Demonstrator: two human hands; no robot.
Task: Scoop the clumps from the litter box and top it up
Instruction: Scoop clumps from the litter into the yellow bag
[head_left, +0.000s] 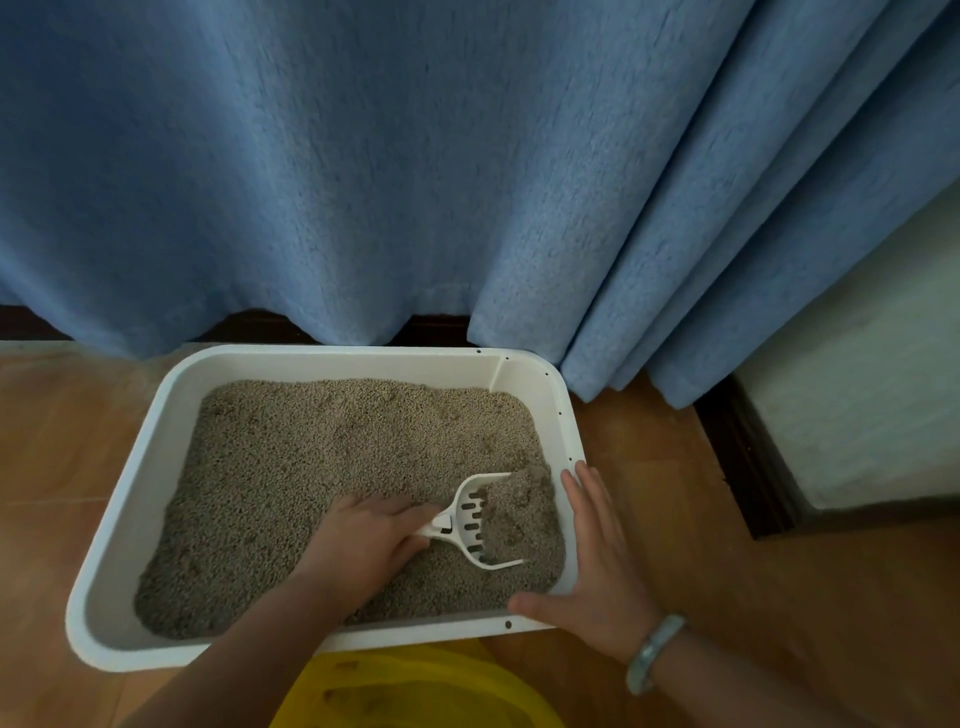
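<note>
slotted white plastic scoop (459, 526), handle hidden in gripping left hand (363, 540); right hand (597, 569) flat on white litter tray (130, 519); yellow tub (415, 691) cropped; wooden floor (727, 571).

**Litter box mid-frame, curtain behind**

The litter box (136, 483) sits on the floor (675, 519) in the lower middle of the frame and holds the litter (311, 467). A curtain (415, 156) hangs behind it across the upper frame. In the box's lower right part, the scoop (475, 525) lies in the litter, with the left hand (363, 540) on its handle. The right hand (597, 566) rests on the lower right rim. A bin (415, 691) sits at the bottom edge.
</note>
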